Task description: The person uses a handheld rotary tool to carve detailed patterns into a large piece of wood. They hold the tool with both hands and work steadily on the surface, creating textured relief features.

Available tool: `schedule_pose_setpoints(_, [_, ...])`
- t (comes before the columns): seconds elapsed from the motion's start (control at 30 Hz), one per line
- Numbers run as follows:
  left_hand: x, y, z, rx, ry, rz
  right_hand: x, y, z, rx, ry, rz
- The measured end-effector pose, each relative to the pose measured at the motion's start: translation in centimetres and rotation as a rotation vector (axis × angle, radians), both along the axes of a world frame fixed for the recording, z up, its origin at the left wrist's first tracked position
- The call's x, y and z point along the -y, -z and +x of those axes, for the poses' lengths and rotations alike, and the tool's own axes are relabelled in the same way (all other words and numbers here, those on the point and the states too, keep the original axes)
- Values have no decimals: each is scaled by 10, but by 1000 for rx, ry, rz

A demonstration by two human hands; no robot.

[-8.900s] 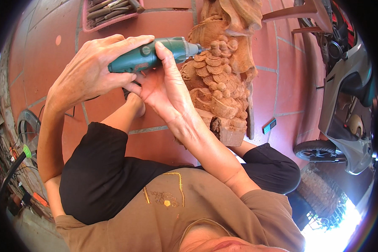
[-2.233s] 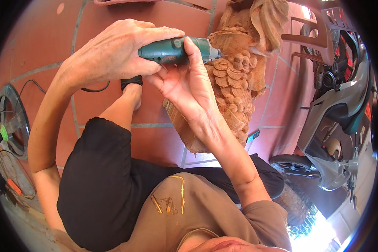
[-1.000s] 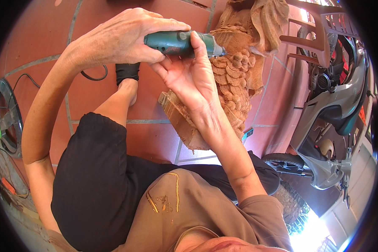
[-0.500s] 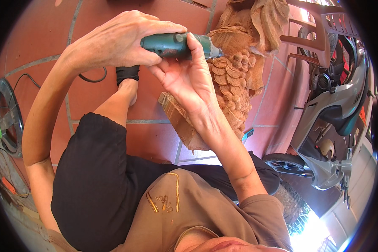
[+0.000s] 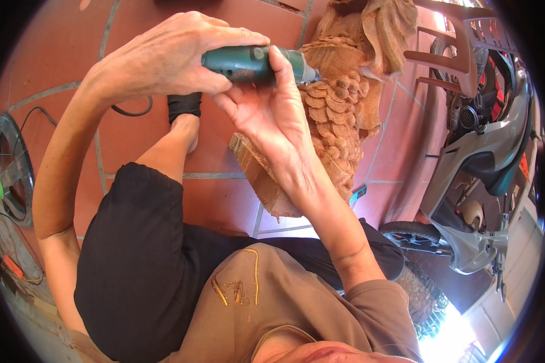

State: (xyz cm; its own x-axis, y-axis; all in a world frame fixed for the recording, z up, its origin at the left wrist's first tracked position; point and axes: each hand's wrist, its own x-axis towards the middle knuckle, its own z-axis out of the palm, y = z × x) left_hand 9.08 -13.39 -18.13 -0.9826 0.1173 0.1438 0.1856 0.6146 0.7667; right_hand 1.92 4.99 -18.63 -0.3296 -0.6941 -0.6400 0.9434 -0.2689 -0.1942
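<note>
A teal rotary carving tool (image 5: 248, 62) lies level in both hands, its tip against a light-brown carved wooden sculpture (image 5: 339, 109) with scale-like relief. My left hand (image 5: 163, 57) wraps the tool's rear body from above. My right hand (image 5: 269, 115) pinches the tool near its nose, thumb over the top, fingers resting against the carving. The sculpture stands on a rough block base (image 5: 260, 175) on the red tile floor (image 5: 54, 48), between my knees. The bit itself is hidden in the carving.
A black power cord (image 5: 130, 112) loops on the tiles behind my left hand. A fan guard and cables (image 5: 9, 169) lie at the left. A silver scooter (image 5: 478, 181) and a brown plastic chair (image 5: 448, 54) stand at the right. My foot in a black sock (image 5: 183, 109) rests beside the block.
The tool and both hands stay on the same spot of the carving over the last second, with only slight shifts. Compared with several seconds ago, the view sits closer over the work.
</note>
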Motion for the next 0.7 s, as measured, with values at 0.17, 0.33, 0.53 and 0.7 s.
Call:
schedule_pose_setpoints(0.17, [0, -4, -4, -36, -10, -1, 2, 0, -4, -28, 18, -9])
schedule_pose_setpoints(0.33, [0, 0, -8, -64, -7, -20, 1, 0, -7, -38, 24, -25])
schedule_pose_setpoints(0.53, [1, 4, -8, -30, 8, -27, 0, 1, -5, -23, 22, -17])
schedule_pose_setpoints(0.7, [0, 2, -5, -11, 15, -10, -1, 5, -5, 24, 13, -25])
